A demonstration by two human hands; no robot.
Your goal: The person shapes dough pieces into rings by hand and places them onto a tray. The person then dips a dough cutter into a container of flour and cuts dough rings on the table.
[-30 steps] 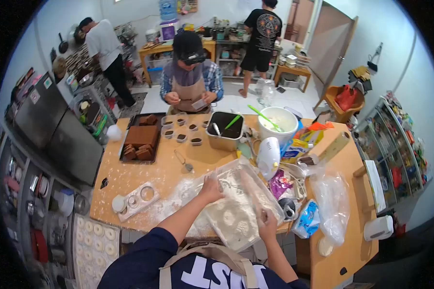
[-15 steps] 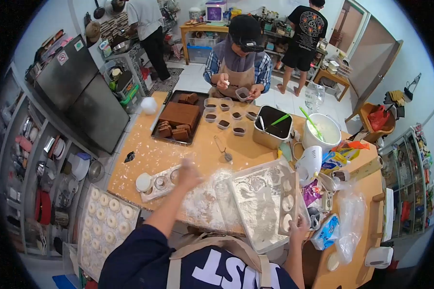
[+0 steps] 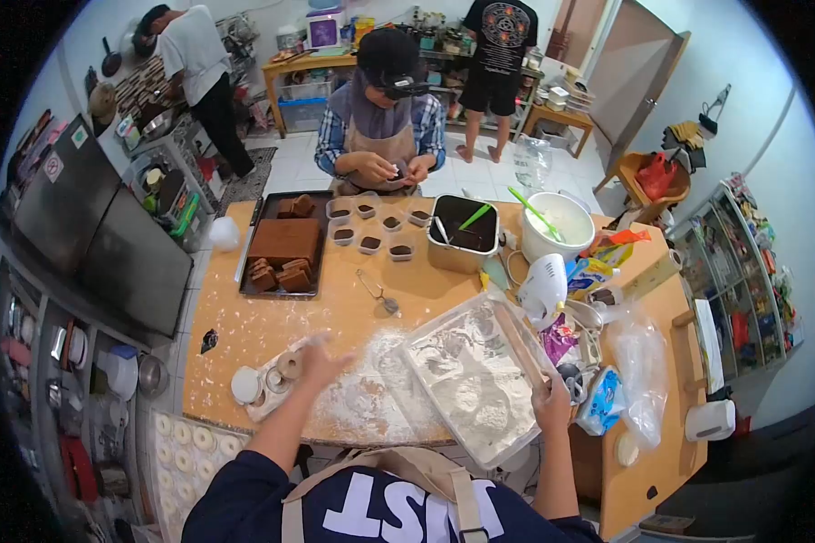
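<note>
My left hand is over the left part of the table, fingers spread. Beside it, a ring-shaped piece and a white round piece rest on a small floured board; I cannot tell whether the hand touches the ring. My right hand grips the near end of a long wooden board, which is tilted along the right side of a large tray. Flour covers the tray's bottom.
Across the table a person handles a small cup near several filled cups. Chocolate cake sits on a dark tray. A mixer, white bucket and wipes pack crowd the right. Dough rings lie at lower left.
The wooden board in my right hand has tipped up, and its pale dough rounds no longer show. My left hand has spread its fingers near the small board. The camera view has shifted.
</note>
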